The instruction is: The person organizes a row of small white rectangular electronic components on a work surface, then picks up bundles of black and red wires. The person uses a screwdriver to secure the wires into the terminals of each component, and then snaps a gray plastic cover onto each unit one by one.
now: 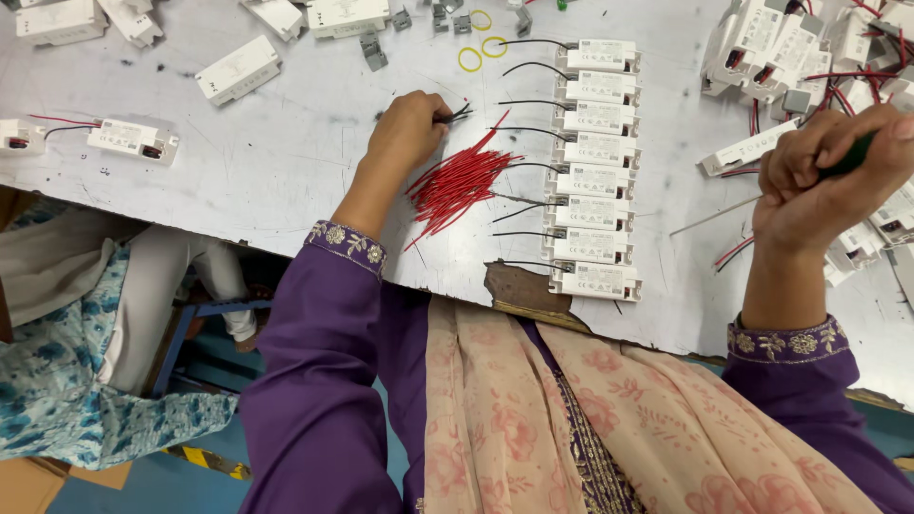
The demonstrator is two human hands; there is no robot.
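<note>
My left hand (407,128) rests on the grey worktable (286,162) and pinches the ends of a few black wires (459,114). Just to its right lies a loose bundle of red wires (457,186). Beyond that bundle a column of several white rectangular driver boxes (590,162) runs from far to near, each with a black wire sticking out to the left. My right hand (830,176) is raised at the right, fisted around a dark green tool handle (852,157); a thin metal shaft (714,217) slants away below the fist.
A heap of white boxes with red and black leads (819,48) fills the far right. More white boxes (238,69) lie scattered at the far left, with yellow rubber bands (470,59) and small grey clips (373,52). Another person in blue patterned clothes (67,362) sits at the left.
</note>
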